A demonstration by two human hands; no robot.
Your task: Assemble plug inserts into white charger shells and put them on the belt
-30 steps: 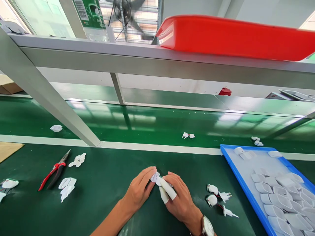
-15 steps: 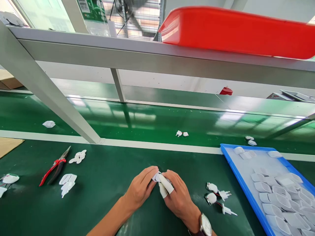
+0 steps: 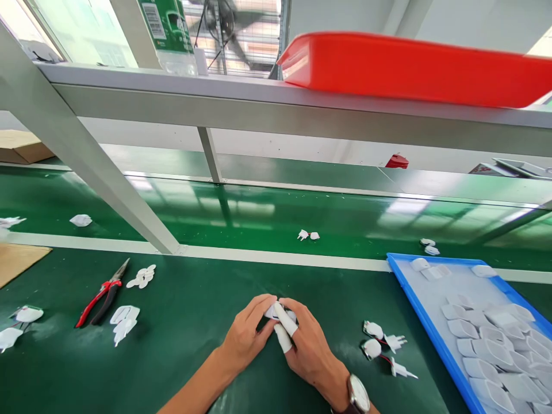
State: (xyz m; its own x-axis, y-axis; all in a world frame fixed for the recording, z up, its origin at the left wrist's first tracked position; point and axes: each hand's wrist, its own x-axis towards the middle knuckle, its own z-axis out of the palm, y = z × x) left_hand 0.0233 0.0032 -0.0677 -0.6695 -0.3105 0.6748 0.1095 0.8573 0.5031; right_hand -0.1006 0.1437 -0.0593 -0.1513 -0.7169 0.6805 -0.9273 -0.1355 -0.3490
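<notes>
My left hand (image 3: 245, 332) and my right hand (image 3: 311, 347) meet over the front middle of the green table. Between their fingertips they pinch a small white plastic piece (image 3: 271, 313), mostly hidden by the fingers. Two fingers of the right hand wear white finger cots, and a watch (image 3: 358, 393) sits on that wrist. To the right lie two white assemblies (image 3: 373, 348) with red wires and pronged ends. On the left are red-and-black pliers (image 3: 102, 294), a bunch of round white stickers or pads (image 3: 142, 276), and some white pieces (image 3: 125, 323).
A blue-rimmed tray (image 3: 425, 322) holding many white shells stands at the right. A grey frame (image 3: 276, 106) crosses ahead, carrying a red bin (image 3: 409, 72) and a bottle (image 3: 166, 34). Behind the white strip, a green conveyor belt (image 3: 241, 230) bears a few white parts.
The parts on the green belt have shifted left, and another white part shows at its left end. My fingers have turned the white piece slightly and drawn closer around it. The view has tilted a little.
</notes>
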